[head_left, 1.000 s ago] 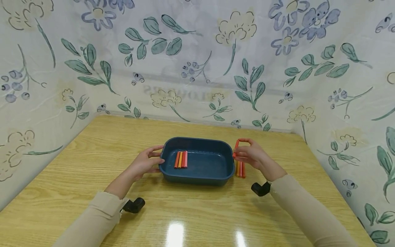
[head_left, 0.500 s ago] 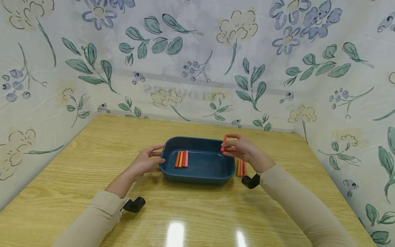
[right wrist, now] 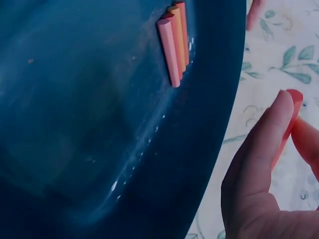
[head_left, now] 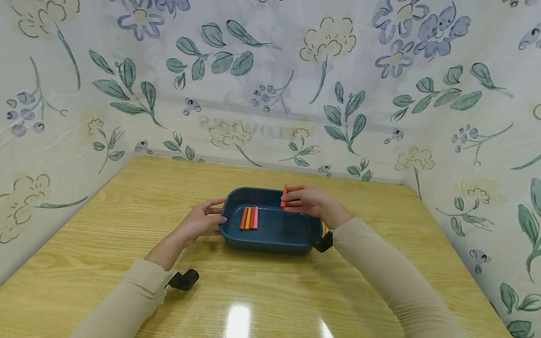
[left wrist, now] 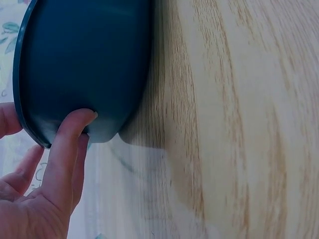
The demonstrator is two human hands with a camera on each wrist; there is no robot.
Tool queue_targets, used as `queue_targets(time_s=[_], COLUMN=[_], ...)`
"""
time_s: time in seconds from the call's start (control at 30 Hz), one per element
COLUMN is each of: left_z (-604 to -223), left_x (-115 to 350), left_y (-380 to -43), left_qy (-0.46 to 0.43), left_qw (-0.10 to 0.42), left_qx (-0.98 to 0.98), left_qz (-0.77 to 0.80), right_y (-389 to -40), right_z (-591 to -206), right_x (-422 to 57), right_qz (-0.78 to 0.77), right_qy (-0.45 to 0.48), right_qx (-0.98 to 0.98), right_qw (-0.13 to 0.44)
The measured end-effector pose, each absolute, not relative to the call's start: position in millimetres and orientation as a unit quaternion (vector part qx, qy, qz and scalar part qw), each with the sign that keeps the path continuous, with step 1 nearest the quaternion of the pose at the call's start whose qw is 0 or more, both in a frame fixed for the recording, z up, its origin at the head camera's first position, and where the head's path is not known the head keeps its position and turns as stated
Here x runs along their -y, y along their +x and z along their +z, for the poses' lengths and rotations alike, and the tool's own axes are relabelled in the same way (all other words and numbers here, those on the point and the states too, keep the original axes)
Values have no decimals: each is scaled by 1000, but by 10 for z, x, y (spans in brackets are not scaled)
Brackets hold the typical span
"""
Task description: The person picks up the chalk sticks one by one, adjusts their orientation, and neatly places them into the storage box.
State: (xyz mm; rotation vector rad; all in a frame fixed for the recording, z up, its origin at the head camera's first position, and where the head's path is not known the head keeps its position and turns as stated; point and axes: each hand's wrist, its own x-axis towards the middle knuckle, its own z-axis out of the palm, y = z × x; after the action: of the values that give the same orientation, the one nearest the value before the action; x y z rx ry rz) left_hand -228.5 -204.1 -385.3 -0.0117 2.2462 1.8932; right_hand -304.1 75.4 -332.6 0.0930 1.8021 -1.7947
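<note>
Within the right hand [head_left: 314, 201], a pinched red stick [head_left: 283, 203].

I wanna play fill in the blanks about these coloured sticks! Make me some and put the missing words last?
The right hand pinches a stick coloured ____.
Inside the blue tray, the sticks in the row number ____.
In the head view, the row's rightmost stick is ____.
There, the left hand touches the tray's ____ end, not its right.

Missing words: red, four, pink, left.
</note>
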Motion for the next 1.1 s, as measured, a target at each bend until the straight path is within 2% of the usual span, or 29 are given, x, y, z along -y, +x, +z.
queue_targets(time_s=[0.2,0.53,0.77,1.1], left_z=[-3861,-3863,-3858,-3838], left_x=[2043,2043,2044,2032], left_y=[-2286,-2288,-2288,-2273], left_qy=[-1,-1,-4,-4], left_qw=[102,102,103,108], left_qx=[-759,-758,-759,-755], left_qz=[644,644,642,647], right_y=[-3113,-3254,-3295,-3305], right_z=[-3314,-3384,-3514,-3681], right_x=[-597,-416,-297,-210], right_qz=[-661,-585,-575,-547], right_qy=[50,18,52,71], right_qx=[-675,-709,-715,-718], right_qw=[323,393,394,426])
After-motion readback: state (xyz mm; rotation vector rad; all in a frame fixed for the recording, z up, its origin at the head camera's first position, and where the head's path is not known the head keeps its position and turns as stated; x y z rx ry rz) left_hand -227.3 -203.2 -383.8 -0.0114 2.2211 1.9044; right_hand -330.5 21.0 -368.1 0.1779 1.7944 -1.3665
